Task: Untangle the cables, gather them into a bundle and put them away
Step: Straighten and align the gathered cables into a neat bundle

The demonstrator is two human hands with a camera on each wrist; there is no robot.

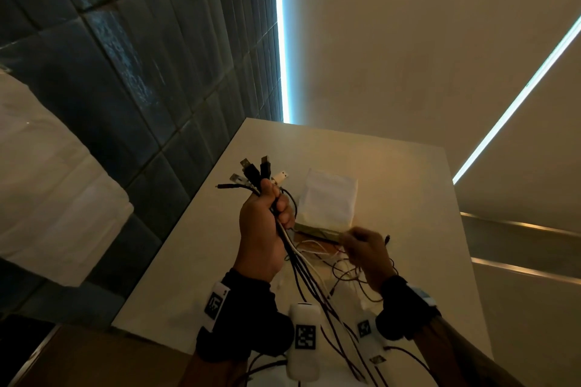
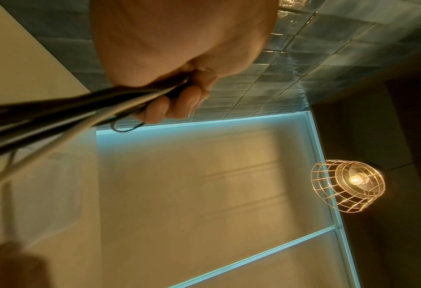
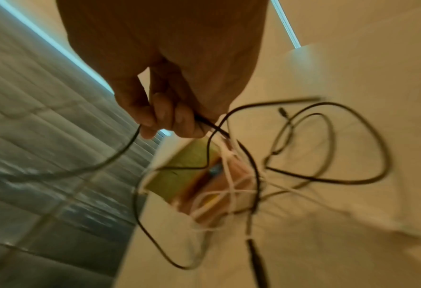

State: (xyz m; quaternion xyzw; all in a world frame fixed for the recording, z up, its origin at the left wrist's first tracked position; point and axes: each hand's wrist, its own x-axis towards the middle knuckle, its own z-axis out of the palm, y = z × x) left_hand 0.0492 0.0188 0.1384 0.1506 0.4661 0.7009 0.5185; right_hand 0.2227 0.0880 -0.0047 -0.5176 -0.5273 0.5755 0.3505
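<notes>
Several cables [image 1: 284, 239], black and white, run through the left hand [image 1: 262, 229], which is raised above the white tabletop [image 1: 195, 248] with its fingers [image 2: 177, 105] curled tightly round them. Their plugs [image 1: 254, 171] fan out above the fist: black USB ends, a silver-tipped one and a white one, while the loose lengths trail down toward the person's body past the wrist-worn cameras. Just right of that fist, farther back on the tabletop, lies a white pouch [image 1: 328, 201], apparently flat and closed; what it holds cannot be told. At its near edge sits a low box or tray [image 3: 187, 167] with green and orange-brown parts, and white cable strands [image 3: 226, 187] loop over and into it, tangled with thin black ones; the blur hides whether anything else lies inside. Farther right, the right hand [image 1: 364, 253] hovers over this tangle, motion-blurred, its fingers [image 3: 160, 115] pinching one thin black cable [image 3: 120, 154] that sags away on both sides. More black loops [image 3: 327, 148] lie spread on the tabletop to the right of the hand, one ending in a small plug [image 3: 282, 113].
</notes>
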